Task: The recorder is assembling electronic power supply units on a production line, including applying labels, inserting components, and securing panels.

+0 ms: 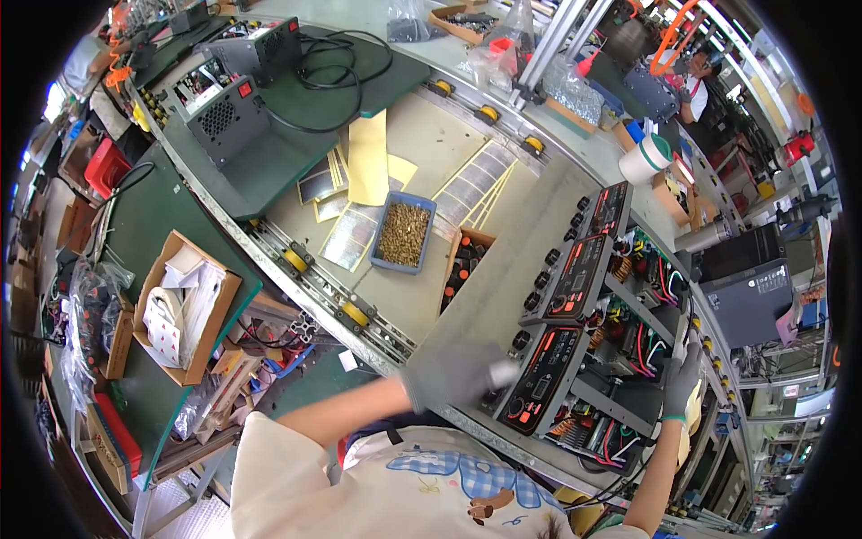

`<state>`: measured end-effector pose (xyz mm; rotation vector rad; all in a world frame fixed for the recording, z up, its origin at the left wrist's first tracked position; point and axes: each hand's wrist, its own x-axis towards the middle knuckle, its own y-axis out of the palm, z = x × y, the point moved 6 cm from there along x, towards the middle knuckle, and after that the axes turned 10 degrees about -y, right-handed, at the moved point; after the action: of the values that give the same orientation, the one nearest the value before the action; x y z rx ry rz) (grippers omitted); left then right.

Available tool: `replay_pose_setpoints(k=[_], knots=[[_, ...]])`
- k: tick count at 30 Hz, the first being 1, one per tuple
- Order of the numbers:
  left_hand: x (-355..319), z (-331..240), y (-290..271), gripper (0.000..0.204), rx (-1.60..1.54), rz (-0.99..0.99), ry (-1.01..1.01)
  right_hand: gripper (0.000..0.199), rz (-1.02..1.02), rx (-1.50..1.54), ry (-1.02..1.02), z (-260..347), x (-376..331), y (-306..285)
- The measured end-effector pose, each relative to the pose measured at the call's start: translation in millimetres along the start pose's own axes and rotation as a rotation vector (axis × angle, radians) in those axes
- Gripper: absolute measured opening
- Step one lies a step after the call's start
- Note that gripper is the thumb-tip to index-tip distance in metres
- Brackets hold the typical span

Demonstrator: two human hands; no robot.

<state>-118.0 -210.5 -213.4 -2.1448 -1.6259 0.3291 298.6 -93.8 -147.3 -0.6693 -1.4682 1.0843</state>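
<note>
Three open-topped electronic units stand in a row at right, with black front panels, red markings and dark knobs. The nearest unit lies between my hands. My gloved left hand is at its front, close to the knobs, smeared by motion, so what its fingers hold cannot be made out. At the unit's rear edge my gloved right hand lies with fingers stretched out along the side. Coils and coloured wires show inside the units, as in the middle unit. An open box of dark knobs sits left of the panels.
A blue tray of small brass-coloured parts stands beside label sheets and yellow backing paper. Roller rails border the bench. Two grey housings with black cable stand far left; a cardboard box of papers sits nearer.
</note>
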Motion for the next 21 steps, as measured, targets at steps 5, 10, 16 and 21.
replay_pose_setpoints(k=[5, 10, 16, 21], knots=[[107, 96, -52, 0.027, 0.732, -0.164, -0.254, 0.043, -0.040, 0.077, 0.006, -19, -4, 16], [147, 134, -59, 0.028, 0.765, -0.114, -0.241, 0.049, 0.042, 0.184, 0.137, -40, -9, 34], [143, 147, -42, 0.035, 1.025, 0.185, -0.239, 0.050, -0.081, 0.182, -0.117, -27, -10, 26], [137, 151, -40, 0.029, 0.723, -0.045, -0.369, 0.052, 0.201, 0.239, 0.249, -50, -16, 39]])
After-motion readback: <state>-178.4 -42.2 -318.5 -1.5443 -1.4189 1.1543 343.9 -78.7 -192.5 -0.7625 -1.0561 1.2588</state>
